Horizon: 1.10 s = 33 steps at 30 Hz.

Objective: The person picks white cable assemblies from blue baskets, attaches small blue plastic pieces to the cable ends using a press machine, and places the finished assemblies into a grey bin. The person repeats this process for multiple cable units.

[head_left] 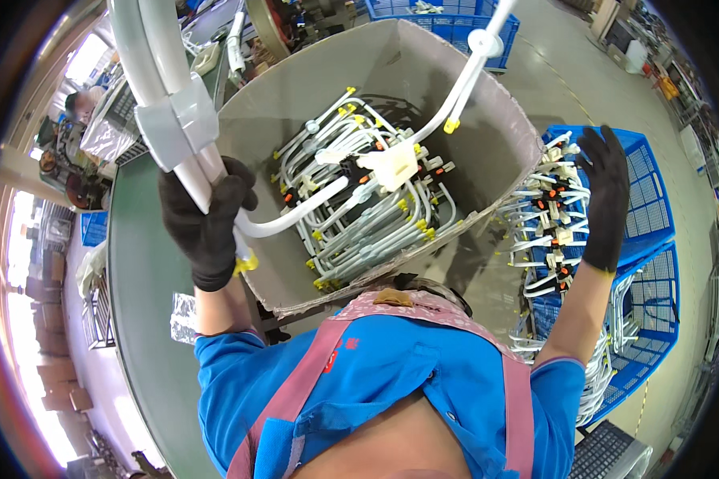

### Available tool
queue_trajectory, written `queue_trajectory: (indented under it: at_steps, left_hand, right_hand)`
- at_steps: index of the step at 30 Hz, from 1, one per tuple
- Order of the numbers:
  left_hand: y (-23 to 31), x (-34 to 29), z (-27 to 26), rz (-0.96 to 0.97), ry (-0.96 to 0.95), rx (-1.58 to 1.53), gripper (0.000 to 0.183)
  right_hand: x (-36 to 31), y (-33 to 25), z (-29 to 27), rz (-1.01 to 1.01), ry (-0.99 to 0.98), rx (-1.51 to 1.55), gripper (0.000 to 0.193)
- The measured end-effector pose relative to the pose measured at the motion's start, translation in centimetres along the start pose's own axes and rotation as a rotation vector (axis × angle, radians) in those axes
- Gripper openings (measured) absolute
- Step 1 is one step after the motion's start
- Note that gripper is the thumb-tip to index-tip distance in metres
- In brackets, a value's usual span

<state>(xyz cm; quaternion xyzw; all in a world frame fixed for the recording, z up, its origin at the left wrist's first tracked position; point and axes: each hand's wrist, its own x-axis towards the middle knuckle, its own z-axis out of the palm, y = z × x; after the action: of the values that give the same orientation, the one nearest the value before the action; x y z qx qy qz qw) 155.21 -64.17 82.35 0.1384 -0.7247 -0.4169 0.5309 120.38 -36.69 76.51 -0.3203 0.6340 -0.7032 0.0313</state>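
Note:
My left hand point(208, 211), in a black glove, is closed round a white bent-tube frame point(158, 60). A pale grey clip point(177, 126) joins the frame's two tubes just above the hand. From there the frame bends to the right over a large grey bin point(391, 48), with a cream plastic part point(393, 165) among its tubes. Inside the bin lie several similar tube frames point(359, 243) with yellow end caps. My right hand point(609, 188), also gloved in black, has its fingers stretched out and holds nothing. It is beside tube assemblies point(547, 203) with black and orange parts.
Blue plastic crates point(643, 184) stand on the right, one with white tubes in its lower part. Another blue crate point(455, 30) is beyond the bin. A green worktop point(140, 295) runs along my left. Cartons point(52, 335) are stacked at the far left.

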Motion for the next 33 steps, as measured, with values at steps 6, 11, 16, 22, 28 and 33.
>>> queue_trajectory:
  at_steps: [6, 11, 16, 22, 28, 33]
  left_hand:
    - [0.9, 4.0, -5.6, -0.009, -0.193, 0.128, 0.028]
    - [-2.8, 10.3, -9.7, -0.099, -0.264, 0.414, 0.026]
    - [-12.0, 11.4, -7.9, 0.568, -0.040, 1.168, 0.049]
    - [-22.1, -0.4, -7.2, -0.197, -0.412, 1.063, 0.056]
    - [-24.6, -3.2, -5.9, -0.845, -0.304, -0.265, 0.046]
    - [-24.9, -2.0, -4.2, -0.643, -0.199, -0.445, 0.051]
  right_hand:
    - [8.4, 6.2, 4.7, -0.024, -0.137, 0.273, 0.056]
    - [6.3, 7.3, 9.1, 0.099, -0.480, 1.134, 0.027]
    - [-3.1, 5.1, 16.0, 0.182, 0.053, 0.596, 0.010]
    - [-4.3, 2.6, 18.0, 0.251, 0.106, 0.605, 0.010]
    - [-4.9, 3.7, 18.2, 0.149, 0.010, 0.746, 0.016]
    - [-5.2, 3.4, 19.3, 0.211, 0.125, 0.726, 0.013]
